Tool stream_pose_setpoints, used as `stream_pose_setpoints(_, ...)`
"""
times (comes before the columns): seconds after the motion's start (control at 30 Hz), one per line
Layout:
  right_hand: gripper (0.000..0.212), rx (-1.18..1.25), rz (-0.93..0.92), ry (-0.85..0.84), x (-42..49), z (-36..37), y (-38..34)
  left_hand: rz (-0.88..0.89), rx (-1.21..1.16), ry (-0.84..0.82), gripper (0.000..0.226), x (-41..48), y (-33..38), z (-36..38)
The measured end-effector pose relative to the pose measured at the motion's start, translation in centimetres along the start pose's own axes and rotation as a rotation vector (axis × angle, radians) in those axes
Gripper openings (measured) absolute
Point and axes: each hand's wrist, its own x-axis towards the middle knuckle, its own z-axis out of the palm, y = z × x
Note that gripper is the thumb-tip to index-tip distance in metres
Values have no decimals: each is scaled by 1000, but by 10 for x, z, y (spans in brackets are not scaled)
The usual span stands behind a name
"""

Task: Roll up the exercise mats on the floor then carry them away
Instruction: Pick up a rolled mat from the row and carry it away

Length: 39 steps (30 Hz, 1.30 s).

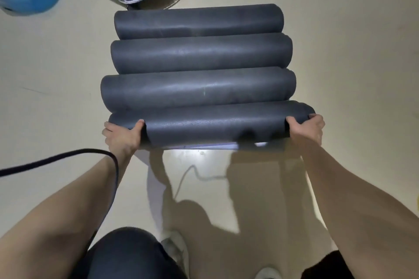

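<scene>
Fingers [138, 125] of left hand [123, 137] and right hand [306, 130] curl round ends of nearest dark grey rolled foam mat [215, 125]. Risk: roll could spring open on lift; black cable [68, 156] may snag forearm.

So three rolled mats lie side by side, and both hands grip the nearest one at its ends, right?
Not three: the head view shows four rolled mats side by side. The rest holds: the left hand and right hand do grip the nearest roll at its ends.
</scene>
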Motion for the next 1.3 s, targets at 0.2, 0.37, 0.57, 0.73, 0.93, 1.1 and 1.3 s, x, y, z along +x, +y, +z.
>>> stream_pose_setpoints(0.2, 95, -62, -26, -46, 5, 0, 0, 21, -27, -48, 96, 11, 4, -16)
stream_pose_setpoints(0.37, 98, 18, -17, -27, 7, 11, 0, 25, -55, -103, 111, 32, -7, -23)
stream_pose_setpoints(0.57, 99, 41, -7, -9, 14, 13, -4, 84, -36, -122, 89, 18, -7, -29)
stream_pose_setpoints(0.73, 97, 14, -18, -2, 7, 8, -8, 125, -65, -118, 80, 18, -8, -33)
stream_pose_setpoints(0.93, 83, 26, -70, -6, -9, 12, -4, 157, -131, -102, 98, 12, -1, -35)
stream_pose_setpoints(1.1, 75, 13, -111, -22, -10, 10, -4, 178, -203, -143, 71, 27, -17, -40)
stream_pose_setpoints(1.3, 100, -12, -79, -53, -20, 20, -11, 148, -208, -218, 116, 25, -34, -39)
